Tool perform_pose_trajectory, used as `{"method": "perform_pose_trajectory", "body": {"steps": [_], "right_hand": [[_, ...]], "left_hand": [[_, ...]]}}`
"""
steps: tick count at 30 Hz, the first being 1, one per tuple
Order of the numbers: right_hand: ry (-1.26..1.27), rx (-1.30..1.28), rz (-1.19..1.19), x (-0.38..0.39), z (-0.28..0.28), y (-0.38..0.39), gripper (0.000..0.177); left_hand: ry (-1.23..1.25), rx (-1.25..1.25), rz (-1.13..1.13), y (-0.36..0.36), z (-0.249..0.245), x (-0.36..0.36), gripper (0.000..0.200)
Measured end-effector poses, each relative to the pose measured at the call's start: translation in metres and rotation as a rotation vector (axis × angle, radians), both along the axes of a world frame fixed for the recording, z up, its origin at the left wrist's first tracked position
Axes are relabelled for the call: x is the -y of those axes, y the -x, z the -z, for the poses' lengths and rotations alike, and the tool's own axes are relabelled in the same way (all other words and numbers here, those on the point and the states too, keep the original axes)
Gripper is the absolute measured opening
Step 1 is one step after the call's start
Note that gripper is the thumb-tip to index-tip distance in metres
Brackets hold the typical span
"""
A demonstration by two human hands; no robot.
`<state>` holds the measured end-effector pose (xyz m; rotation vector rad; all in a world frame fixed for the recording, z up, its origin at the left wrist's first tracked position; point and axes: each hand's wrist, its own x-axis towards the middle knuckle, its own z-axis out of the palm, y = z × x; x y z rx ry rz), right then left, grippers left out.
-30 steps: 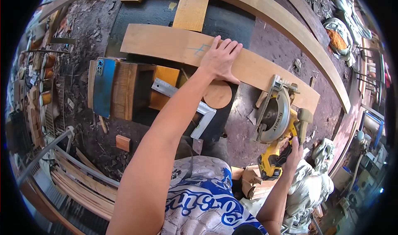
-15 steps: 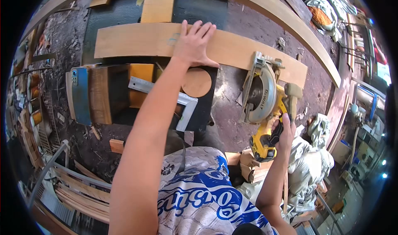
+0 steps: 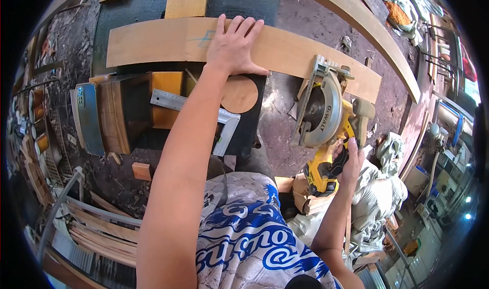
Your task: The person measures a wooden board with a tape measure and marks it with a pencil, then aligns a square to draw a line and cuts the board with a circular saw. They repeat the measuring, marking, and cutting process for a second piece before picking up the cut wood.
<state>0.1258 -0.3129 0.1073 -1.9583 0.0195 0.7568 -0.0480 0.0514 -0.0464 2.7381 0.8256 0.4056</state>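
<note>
A long wooden board (image 3: 153,42) lies across the dark work surface, its right end sticking out past the edge. My left hand (image 3: 234,49) is spread out on the board, pressing it near the middle, with the thumb at its near edge. Blue-green marks show just left of the fingers. My right hand (image 3: 351,161) grips the handle of a yellow DeWalt circular saw (image 3: 331,116). The saw's metal base overlaps the board toward its right end; the blade's contact with the wood is hidden. Under my left forearm is a metal square (image 3: 229,131), beside a round wooden disc (image 3: 239,94).
A phone (image 3: 91,118) leans against wooden blocks (image 3: 114,116) on the left. A long curved plank (image 3: 367,29) runs beyond the board. White sacks (image 3: 379,192) and a torn cardboard box (image 3: 305,197) sit near my right arm. Stacked wood strips (image 3: 102,240) lie at lower left.
The view has shifted slightly, and the board and bench items appear further left and higher. More of the blue-green marks shows beside my left hand. Both hands keep their holds.
</note>
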Motion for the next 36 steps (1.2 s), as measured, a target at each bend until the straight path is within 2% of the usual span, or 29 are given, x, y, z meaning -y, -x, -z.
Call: {"method": "perform_pose_trajectory", "body": {"steps": [21, 36], "right_hand": [[0.033, 0.047, -0.024, -0.005, -0.002, 0.001, 0.027], [0.116, 0.069, -0.072, -0.014, -0.011, 0.000, 0.032]], "left_hand": [[0.042, -0.030, -0.006, -0.002, -0.006, -0.001, 0.132], [0.046, -0.015, -0.005, -0.003, -0.007, -0.002, 0.133]]}}
